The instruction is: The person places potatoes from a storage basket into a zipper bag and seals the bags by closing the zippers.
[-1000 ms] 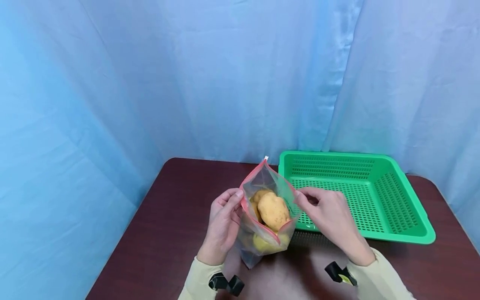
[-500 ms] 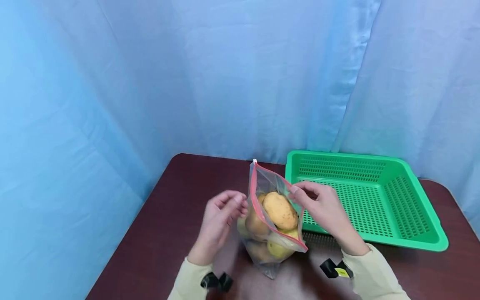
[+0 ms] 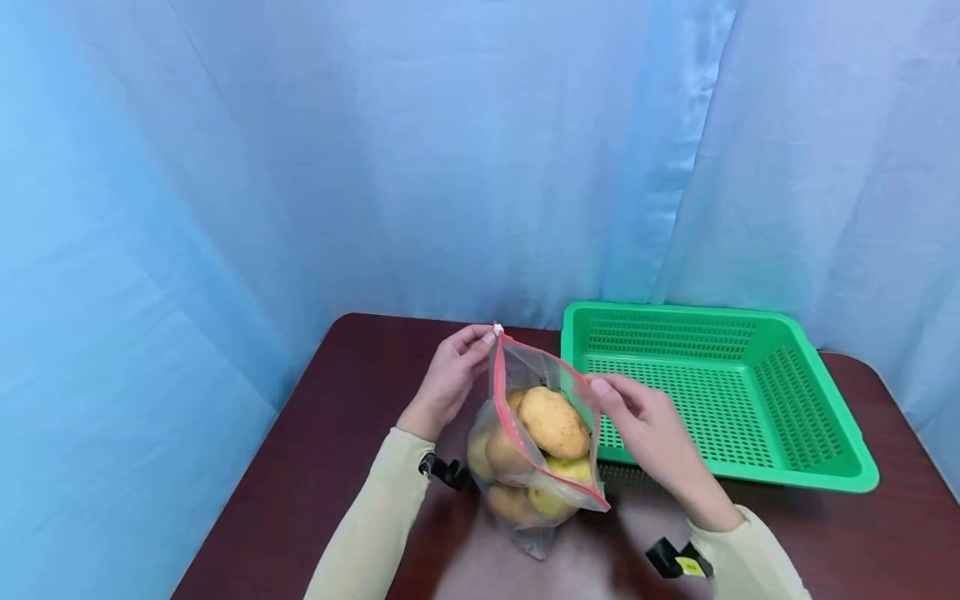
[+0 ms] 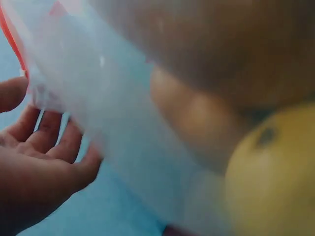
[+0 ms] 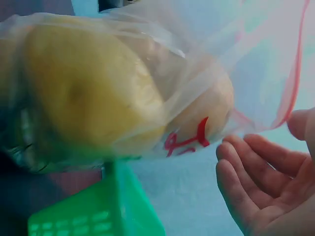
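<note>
A clear zip bag (image 3: 536, 537) with a red-pink zip edge stands on the table, its mouth spread wide. Inside lie several potatoes, with a speckled tan potato (image 3: 553, 423) on top and yellow, fruit-like pieces (image 3: 551, 502) lower down. At the bag's far corner my left hand (image 3: 453, 371) pinches the edge by the white slider (image 3: 498, 329); the left wrist view shows the other fingers against the plastic. My right hand (image 3: 652, 421) pinches the right edge of the mouth between thumb and index finger. Red marking (image 5: 189, 137) shows on the bag in the right wrist view.
Just right of the bag, a green perforated basket (image 3: 858, 479) sits behind my right hand. The dark reddish-brown table (image 3: 322, 483) reaches back to a pale blue curtain (image 3: 465, 167), which also hangs along the left side.
My left hand let go of the bag's left edge, moved away from it, then went forward to the slider corner and took hold there. The right hand keeps its grip on the right edge.
</note>
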`<state>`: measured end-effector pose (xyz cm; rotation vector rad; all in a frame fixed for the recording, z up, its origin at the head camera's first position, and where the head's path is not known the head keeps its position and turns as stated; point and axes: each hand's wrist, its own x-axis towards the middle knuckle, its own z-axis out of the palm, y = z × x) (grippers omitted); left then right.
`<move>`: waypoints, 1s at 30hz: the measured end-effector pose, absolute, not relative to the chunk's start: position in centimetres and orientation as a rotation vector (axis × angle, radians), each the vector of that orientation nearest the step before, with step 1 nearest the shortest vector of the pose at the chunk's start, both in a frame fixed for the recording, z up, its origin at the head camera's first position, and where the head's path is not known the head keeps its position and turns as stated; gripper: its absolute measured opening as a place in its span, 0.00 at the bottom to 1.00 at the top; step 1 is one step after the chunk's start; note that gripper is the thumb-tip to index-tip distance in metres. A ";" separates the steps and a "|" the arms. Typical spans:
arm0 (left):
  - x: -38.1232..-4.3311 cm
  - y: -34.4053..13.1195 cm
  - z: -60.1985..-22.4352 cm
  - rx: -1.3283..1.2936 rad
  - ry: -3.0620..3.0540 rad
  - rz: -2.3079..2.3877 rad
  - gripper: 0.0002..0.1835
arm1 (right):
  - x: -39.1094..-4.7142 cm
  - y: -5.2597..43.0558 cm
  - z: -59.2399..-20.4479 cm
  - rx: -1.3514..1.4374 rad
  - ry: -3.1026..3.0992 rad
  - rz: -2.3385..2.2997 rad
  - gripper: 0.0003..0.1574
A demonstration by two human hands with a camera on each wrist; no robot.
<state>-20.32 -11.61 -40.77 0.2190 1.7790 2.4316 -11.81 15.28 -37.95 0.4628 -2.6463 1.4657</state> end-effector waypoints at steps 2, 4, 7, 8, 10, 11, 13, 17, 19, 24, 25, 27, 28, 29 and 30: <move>-20.1 -11.6 -40.8 0.182 1.698 2.517 0.06 | -10.6 15.9 -38.3 0.451 -2.613 1.410 0.19; -19.9 -11.6 -40.6 0.184 1.639 2.579 0.08 | -9.2 16.6 -38.6 0.466 -2.557 1.368 0.17; -19.6 -11.7 -40.3 0.195 1.584 2.647 0.08 | -7.5 17.4 -39.3 0.623 -2.429 1.268 0.16; -19.6 -11.7 -40.2 0.189 1.570 2.669 0.08 | -7.0 17.5 -39.6 0.703 -2.368 1.233 0.15; -19.4 -11.8 -40.2 0.160 1.557 2.708 0.08 | -6.4 17.4 -40.0 0.861 -2.239 1.153 0.19; -19.3 -11.8 -40.3 0.139 1.550 2.726 0.08 | -6.2 17.2 -40.3 0.926 -2.175 1.107 0.23; -19.2 -11.8 -40.5 0.099 1.540 2.758 0.08 | -5.9 16.5 -40.5 1.012 -2.063 1.042 0.30; -18.9 -12.4 -40.8 0.045 1.554 2.809 0.08 | -6.0 15.0 -40.3 1.058 -1.922 0.995 0.21; -18.7 -13.1 -40.8 0.029 1.562 2.843 0.08 | -6.3 14.5 -40.0 1.058 -1.885 1.015 0.18; -18.0 -15.5 -40.7 0.029 1.504 2.961 0.11 | -7.3 14.8 -39.9 0.965 -1.913 1.108 0.13; -17.7 -15.9 -40.6 0.038 1.480 2.987 0.11 | -7.6 15.1 -39.8 0.923 -1.941 1.127 0.09; -17.2 -16.7 -40.4 0.055 1.435 3.027 0.12 | -8.3 15.7 -39.5 0.823 -2.010 1.173 0.03; -16.9 -17.0 -40.2 0.060 1.416 3.043 0.12 | -8.7 16.0 -39.3 0.765 -2.053 1.196 0.06; -16.5 -17.3 -40.2 0.059 1.397 3.057 0.13 | -9.0 16.2 -39.1 0.711 -2.095 1.213 0.10; -16.1 -17.4 -40.1 0.049 1.380 3.071 0.13 | -9.4 16.4 -38.9 0.663 -2.128 1.242 0.13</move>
